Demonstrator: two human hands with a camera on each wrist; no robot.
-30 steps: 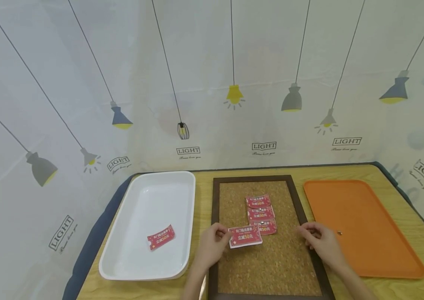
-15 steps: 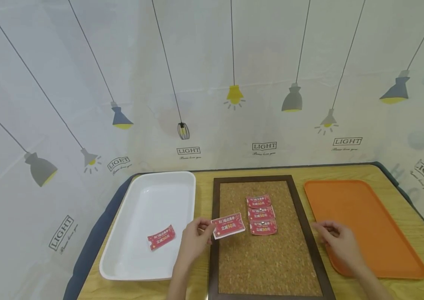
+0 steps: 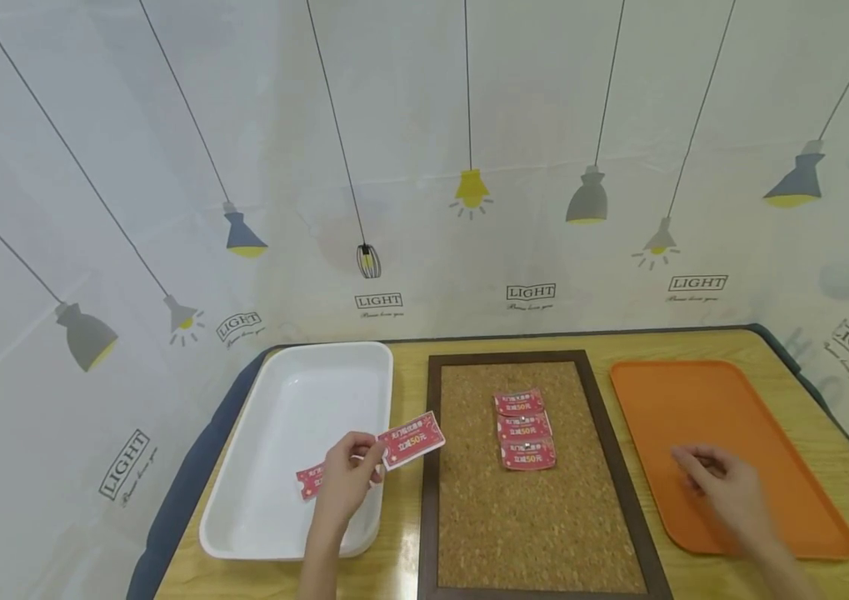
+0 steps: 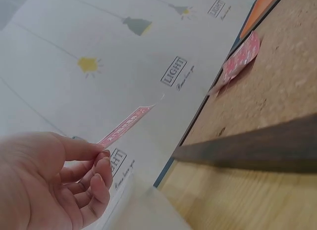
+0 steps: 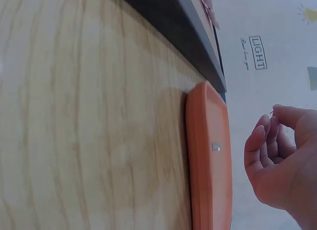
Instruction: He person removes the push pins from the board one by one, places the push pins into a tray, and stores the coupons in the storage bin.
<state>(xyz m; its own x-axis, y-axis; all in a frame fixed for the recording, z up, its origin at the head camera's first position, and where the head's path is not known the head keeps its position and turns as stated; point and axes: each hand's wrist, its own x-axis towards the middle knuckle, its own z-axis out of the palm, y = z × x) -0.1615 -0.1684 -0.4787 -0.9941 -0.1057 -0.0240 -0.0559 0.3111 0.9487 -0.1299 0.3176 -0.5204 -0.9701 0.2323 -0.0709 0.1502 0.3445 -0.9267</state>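
In the head view, my left hand (image 3: 347, 479) pinches a red-and-white paper coupon (image 3: 412, 440) by its left end, in the air between the white tray and the corkboard. Partly behind that hand, another red coupon (image 3: 310, 482) lies in the white tray (image 3: 240, 533). Three overlapping red coupons (image 3: 527, 456) form a column on the dark-framed corkboard (image 3: 536, 533), with small silver tacks showing on them. My right hand (image 3: 727, 492) is over the orange tray (image 3: 664, 400), thumb and fingertips together. In the right wrist view, a thin pin (image 5: 271, 113) sticks out at those fingertips.
A small silver piece (image 5: 216, 147) shows on the orange tray in the right wrist view. All these things stand on a wooden table (image 3: 409, 367). A pale curtain (image 3: 431, 108) printed with lamps hangs behind the table.
My left hand has carried the coupon leftward from over the corkboard toward the white tray. Meanwhile my right hand has moved right, from the corkboard's right edge to over the orange tray.
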